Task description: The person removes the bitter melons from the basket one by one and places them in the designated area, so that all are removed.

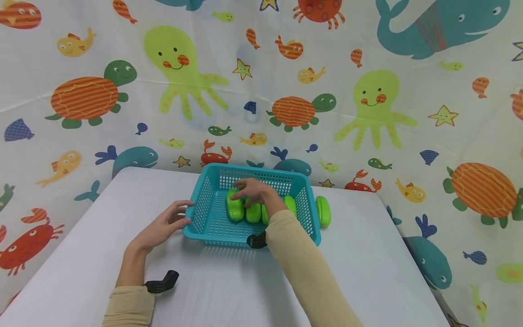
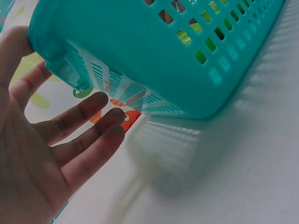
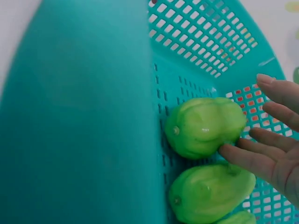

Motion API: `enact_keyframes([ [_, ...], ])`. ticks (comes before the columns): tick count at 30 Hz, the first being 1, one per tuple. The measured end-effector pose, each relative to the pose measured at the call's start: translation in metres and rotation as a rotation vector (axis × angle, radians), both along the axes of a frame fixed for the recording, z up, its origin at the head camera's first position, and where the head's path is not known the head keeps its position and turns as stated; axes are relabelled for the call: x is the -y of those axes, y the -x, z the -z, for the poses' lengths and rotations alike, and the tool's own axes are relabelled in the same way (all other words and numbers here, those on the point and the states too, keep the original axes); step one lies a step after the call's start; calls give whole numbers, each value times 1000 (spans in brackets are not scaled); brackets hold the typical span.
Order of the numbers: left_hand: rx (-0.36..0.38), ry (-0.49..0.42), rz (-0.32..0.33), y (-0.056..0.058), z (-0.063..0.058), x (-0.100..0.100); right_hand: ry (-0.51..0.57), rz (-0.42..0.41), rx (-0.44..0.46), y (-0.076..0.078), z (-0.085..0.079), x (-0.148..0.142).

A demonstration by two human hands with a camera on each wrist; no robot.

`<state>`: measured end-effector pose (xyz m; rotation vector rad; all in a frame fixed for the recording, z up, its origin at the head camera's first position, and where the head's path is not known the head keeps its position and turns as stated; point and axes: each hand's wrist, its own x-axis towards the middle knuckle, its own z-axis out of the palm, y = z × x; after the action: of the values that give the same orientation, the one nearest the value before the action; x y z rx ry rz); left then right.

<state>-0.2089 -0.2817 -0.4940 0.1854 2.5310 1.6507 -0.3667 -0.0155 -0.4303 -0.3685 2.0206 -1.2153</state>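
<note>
A turquoise plastic basket (image 1: 210, 229) with slotted walls holds several smooth, ridged green fruits, longish and shiny. My right hand (image 1: 254, 190) hovers inside it above the leftmost fruit (image 1: 234, 210). In the right wrist view, that hand's spread fingers lie close beside the nearest fruit (image 3: 205, 127), and one fingertip seems to touch it. A second fruit (image 3: 210, 192) sits alongside. At the basket's left end, my left hand (image 1: 161, 225) touches the rim with thumb and index finger; its other fingers extend loosely beside the wall in the left wrist view. Some fruits are partly hidden by my right arm.
Another green fruit (image 1: 323, 211) lies on the white table (image 1: 359, 268), just outside the basket's right wall. Behind the table hangs a cloth (image 1: 253, 131) printed with sea animals. Black wrist cameras (image 1: 162, 282) stick out near both wrists.
</note>
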Motion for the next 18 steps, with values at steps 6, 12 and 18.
enact_keyframes([
  [6, 1, 1, -8, -1, -1, -1, 17, 4, 21, 2, 1, 2],
  [12, 2, 5, -16, -2, 0, -2, 35, 3, 47, 3, 4, 3],
  [18, -3, 11, -16, -1, 0, -5, 41, -12, 59, 7, 7, 7],
])
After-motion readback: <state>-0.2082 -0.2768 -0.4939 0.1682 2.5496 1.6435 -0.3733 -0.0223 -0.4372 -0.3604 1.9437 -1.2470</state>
